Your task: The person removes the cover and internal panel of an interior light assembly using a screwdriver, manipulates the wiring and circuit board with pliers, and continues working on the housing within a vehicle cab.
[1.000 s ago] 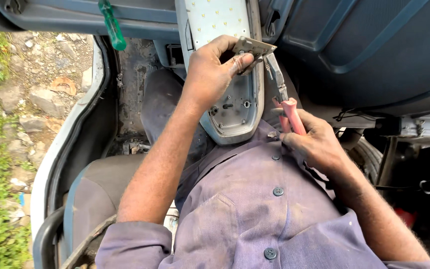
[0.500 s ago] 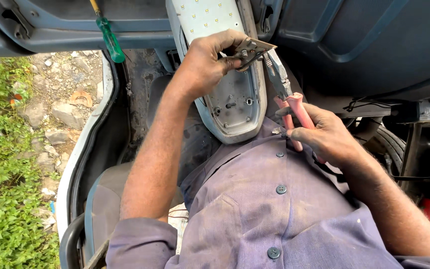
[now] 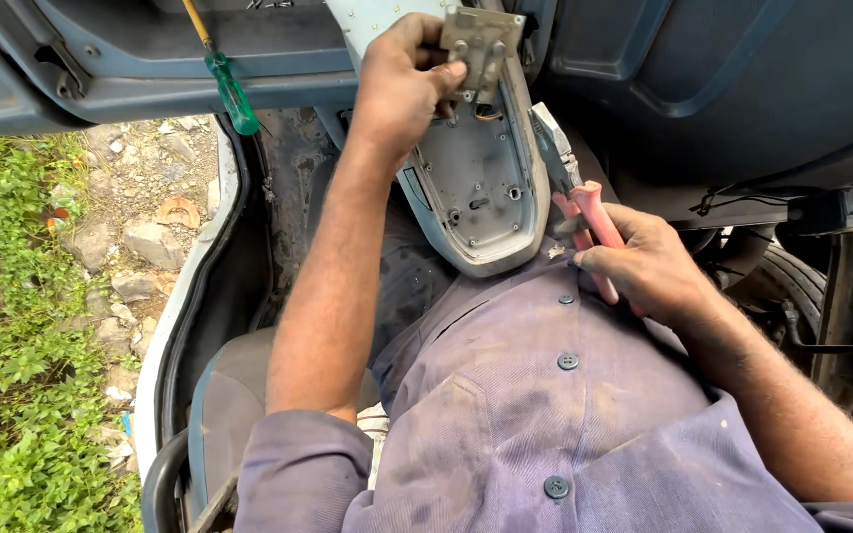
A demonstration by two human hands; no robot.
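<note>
Head view, looking down the chest of a person lying back inside a vehicle cab. Left hand (image 3: 402, 84) is closed on a small tan metal bracket plate (image 3: 484, 39), thumb and fingers pinching its lower edge against the top of a grey plastic housing (image 3: 481, 188). Compared with half a second ago, that hand and plate sit higher in view and the plate now faces the camera flat; earlier it was tilted edge-on. More of the housing's inner face shows below the hand.

Right hand (image 3: 644, 266) is wrapped around the red handles of a pair of pliers (image 3: 575, 188), resting on the purple shirt (image 3: 565, 424) just right of the housing's lower end. The metal nose points up along the housing's right edge. Its place has changed little.

Counts: one plate, one housing, one pair of pliers with two red grips, one green-handled screwdriver (image 3: 229, 94) stuck into the door panel (image 3: 101, 69) at upper left. Three shirt buttons in view. Several holes and screw bosses inside the housing; exact number unclear.

Open door shows stones and grass (image 3: 12, 395) outside at left.
</note>
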